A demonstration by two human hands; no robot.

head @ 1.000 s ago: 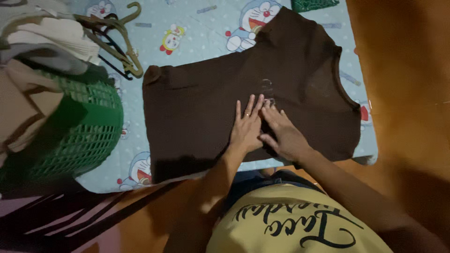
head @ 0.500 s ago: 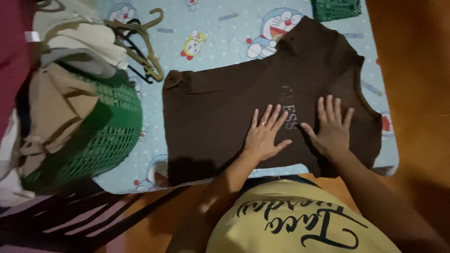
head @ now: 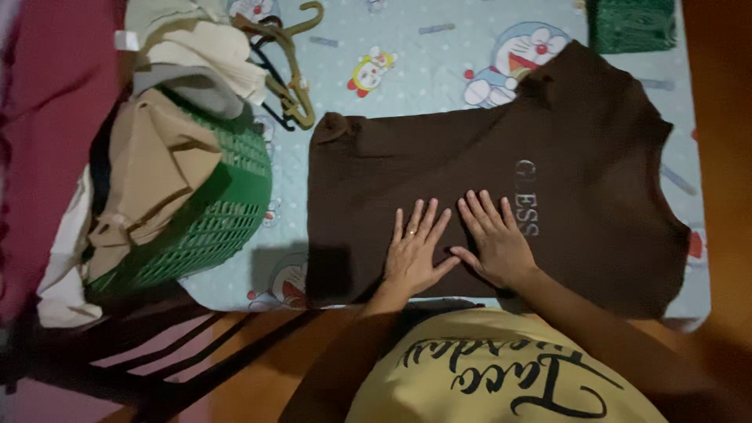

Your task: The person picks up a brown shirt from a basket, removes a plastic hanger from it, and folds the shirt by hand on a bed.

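- A dark brown T-shirt point(head: 486, 172) lies spread flat on a pale blue sheet with cartoon prints point(head: 439, 55), seen from above by the person working on it.
- The shirt lies sideways: its neckline is at the right, its hem at the left, and one short sleeve points toward the top of the view.
- Pale lettering runs across the chest, just right of the hands.
- The left hand point(head: 413, 252) lies palm down on the shirt near its lower edge, fingers spread apart and flat, gripping nothing.
- The right hand point(head: 495, 244) lies just beside it, also palm down with fingers fanned out and flat on the cloth, holding nothing.
- The thumbs of the two hands nearly meet; I cannot tell whether they touch.
- Both forearms reach up from the bottom of the view, above the person's yellow shirt point(head: 501, 376).
- A green plastic laundry basket point(head: 211, 227) stands to the left of the brown shirt, well apart from the hands.
- It is heaped with beige and cream clothes point(head: 157, 149) that spill over its rim.
- A bundle of clothes hangers point(head: 291, 78) lies on the sheet between the basket and the upper left corner of the shirt.
- Part of another green latticed object point(head: 630, 25) shows at the top right edge.
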